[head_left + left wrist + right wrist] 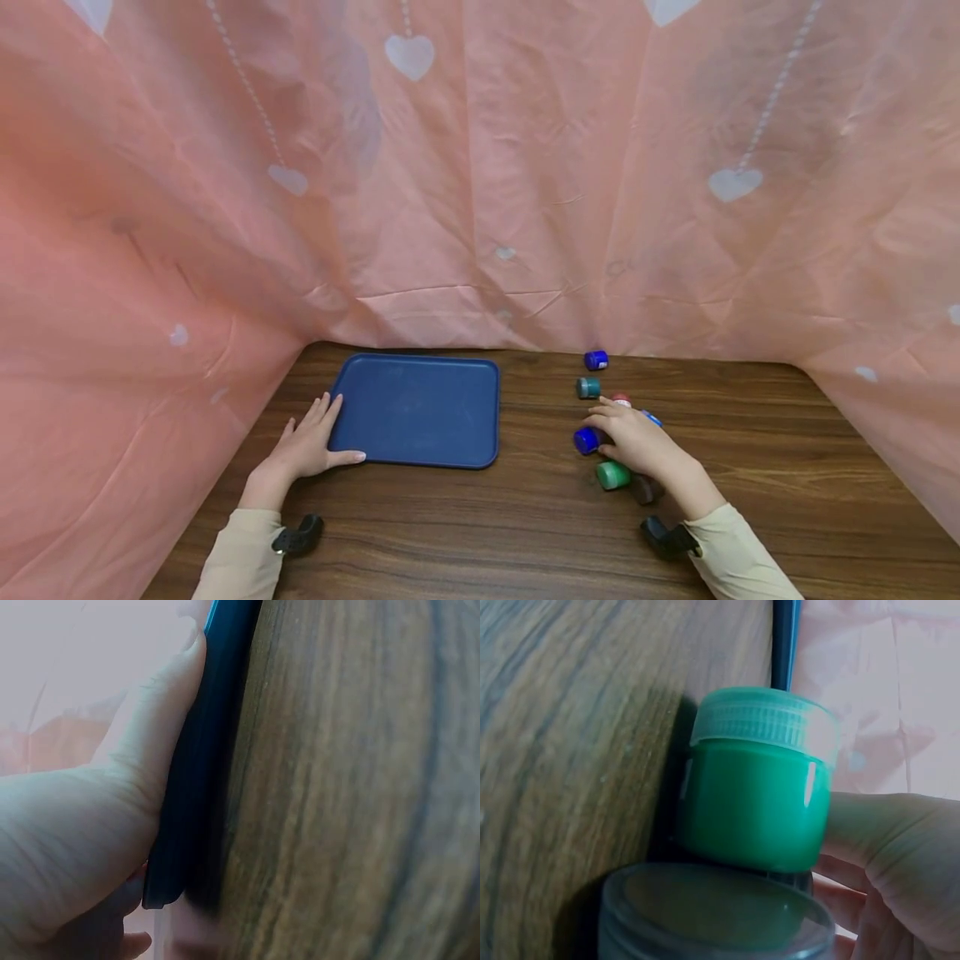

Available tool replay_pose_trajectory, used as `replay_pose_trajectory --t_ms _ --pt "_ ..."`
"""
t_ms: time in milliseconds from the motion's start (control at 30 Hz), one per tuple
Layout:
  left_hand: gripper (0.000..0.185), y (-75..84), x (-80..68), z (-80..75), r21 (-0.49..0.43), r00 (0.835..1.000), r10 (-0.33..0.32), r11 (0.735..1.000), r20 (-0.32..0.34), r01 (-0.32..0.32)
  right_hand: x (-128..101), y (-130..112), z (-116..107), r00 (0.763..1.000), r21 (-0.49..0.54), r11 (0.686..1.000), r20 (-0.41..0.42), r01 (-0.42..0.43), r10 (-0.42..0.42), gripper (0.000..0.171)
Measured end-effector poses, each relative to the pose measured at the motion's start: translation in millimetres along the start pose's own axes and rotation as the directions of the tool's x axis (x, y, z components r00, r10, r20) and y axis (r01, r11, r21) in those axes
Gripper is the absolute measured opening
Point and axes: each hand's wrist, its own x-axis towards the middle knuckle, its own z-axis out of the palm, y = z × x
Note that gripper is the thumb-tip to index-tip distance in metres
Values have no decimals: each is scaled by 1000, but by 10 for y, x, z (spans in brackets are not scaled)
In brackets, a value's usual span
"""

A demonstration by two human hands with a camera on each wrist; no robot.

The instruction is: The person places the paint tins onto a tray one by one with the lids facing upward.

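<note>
Two hands are on the table (pixel 525 533). Nearest on the right lie a dark jar (pixel 647 489) and a green jar (pixel 613 475), both on their sides just by the right wrist; the wrist view shows the green jar (pixel 754 787) filling the frame with a thumb beside it. The right hand (pixel 637 442) reaches over the cluster and curls its fingers around a blue jar (pixel 587 440), so picking this jar up looks like the step in hand. The left hand (pixel 307 446) lies flat with straight fingers at the near left corner of the tray (pixel 416 408), thumb along the rim, steadying it; the left wrist view shows the palm against the tray edge (pixel 191 825).

A likely next move, lifting the blue jar across to the tray, calls for a firm pinch and a path clear of the neighbours. Close against the hand sit a red jar (pixel 622 401) and another blue-capped one (pixel 651 417), partly hidden, which could be knocked. Farther back stand a teal jar (pixel 588 387) and a blue jar (pixel 596 360) near the pink cloth (pixel 480 167).
</note>
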Motion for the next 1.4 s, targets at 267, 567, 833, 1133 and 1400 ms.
replay_pose_trajectory --t_ms 267,567,833,1133,1400 --pt "121 -22 7 24 1 1000 -4 1000 -12 4 32 -8 -4 999 -13 999 -30 36 -37 31" --pt "122 -48 10 43 8 1000 -9 1000 -15 9 77 -85 -23 998 -25 999 -56 22 -23 32" --pt "123 -57 -16 60 2 999 3 1000 -33 -3 150 -175 -46 991 -68 997 -123 38 -46 36" --pt "124 44 -10 47 -44 999 26 999 -28 -28 271 -269 -28 980 -49 998 -191 50 -59 36" --pt "126 176 24 115 -17 999 21 1000 -30 -21 473 -406 -51 976 -87 994 -203 63 -80 36"
